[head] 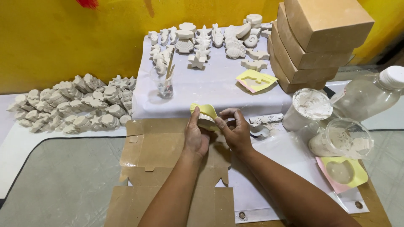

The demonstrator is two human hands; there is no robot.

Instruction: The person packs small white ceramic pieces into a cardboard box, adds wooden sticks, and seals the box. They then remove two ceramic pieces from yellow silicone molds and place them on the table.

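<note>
A grey floor (63, 180) is carrying flattened cardboard (168, 168), a white sheet (210, 88), a heap of plaster casts (71, 105), stacked boxes (315, 38), a bottle (370, 94) and cups (311, 109).

Yellow mould (205, 114) (white cast inside), held tilted.
</note>
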